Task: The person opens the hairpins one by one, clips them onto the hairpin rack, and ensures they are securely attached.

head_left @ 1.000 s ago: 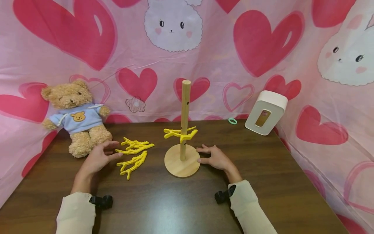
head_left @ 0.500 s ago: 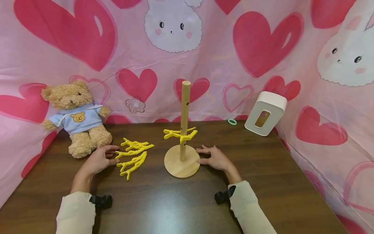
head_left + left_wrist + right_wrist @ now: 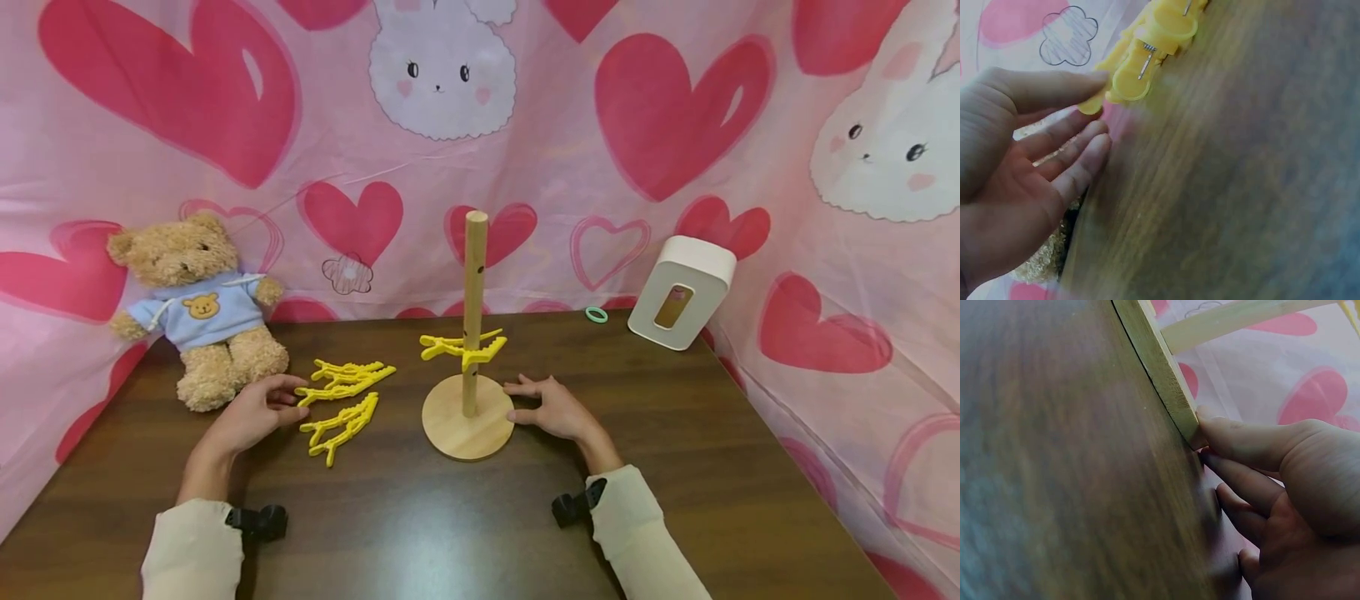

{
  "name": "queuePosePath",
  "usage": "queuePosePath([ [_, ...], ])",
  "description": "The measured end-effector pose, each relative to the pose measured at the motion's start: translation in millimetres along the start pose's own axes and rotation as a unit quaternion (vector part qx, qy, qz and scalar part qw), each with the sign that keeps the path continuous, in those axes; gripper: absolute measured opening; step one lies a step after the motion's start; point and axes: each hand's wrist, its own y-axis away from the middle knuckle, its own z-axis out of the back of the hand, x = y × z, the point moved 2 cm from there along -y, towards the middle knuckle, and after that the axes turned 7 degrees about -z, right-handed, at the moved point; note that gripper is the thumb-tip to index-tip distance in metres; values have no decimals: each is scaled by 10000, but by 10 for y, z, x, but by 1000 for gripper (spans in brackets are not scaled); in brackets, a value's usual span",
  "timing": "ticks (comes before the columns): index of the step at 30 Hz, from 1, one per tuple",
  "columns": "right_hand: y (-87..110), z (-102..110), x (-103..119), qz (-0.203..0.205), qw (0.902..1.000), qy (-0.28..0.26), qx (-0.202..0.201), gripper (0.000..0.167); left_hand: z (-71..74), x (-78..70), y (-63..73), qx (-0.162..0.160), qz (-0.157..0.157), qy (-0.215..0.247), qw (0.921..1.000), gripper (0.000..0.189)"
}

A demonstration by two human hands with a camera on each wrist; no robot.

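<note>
At left in the head view, several yellow alligator hair clips lie on the table. My left hand is at the near end of the upper ones; in the left wrist view its thumb and index finger pinch the handle of a hair clip, the other fingers loosely bent. A wooden stand with a round base and an upright post is at the centre. Yellow clips are fixed low on its post. My right hand holds the base's right edge, thumb on the rim and index finger against it below.
A teddy bear in a blue top sits at the back left, close to my left hand. A white box with an oval window leans at the back right, a small green ring beside it. Patterned pink cloth hangs behind the table.
My left hand's thumb and fingers have closed in toward the clip's end, the thumb shifting slightly nearer to me. My right hand has stayed at the base; the head view has tilted slightly.
</note>
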Motion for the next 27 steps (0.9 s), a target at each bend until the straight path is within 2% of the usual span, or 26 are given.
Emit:
queuePosePath([
  [4, 3, -6, -8, -18, 10000, -9, -20, 46, 3, 6, 26, -376, 30, 248, 9990, 54],
  [11, 2, -7, -15, 1, 10000, 14, -27, 46, 29, -48, 47, -994, -217, 870, 9910, 55],
  [21, -6, -11, -16, 168, 9998, -47, 38, 46, 52, -89, 50, -1372, -234, 1198, 9830, 57],
  [24, -5, -10, -18, 150, 9999, -35, 24, 46, 44, -105, 58, -1504, -370, 1508, 9764, 50],
  [27, -4, -11, -23, 97, 10000, -16, 4, 46, 32, -132, 53, -1599, -569, 2017, 9646, 36],
])
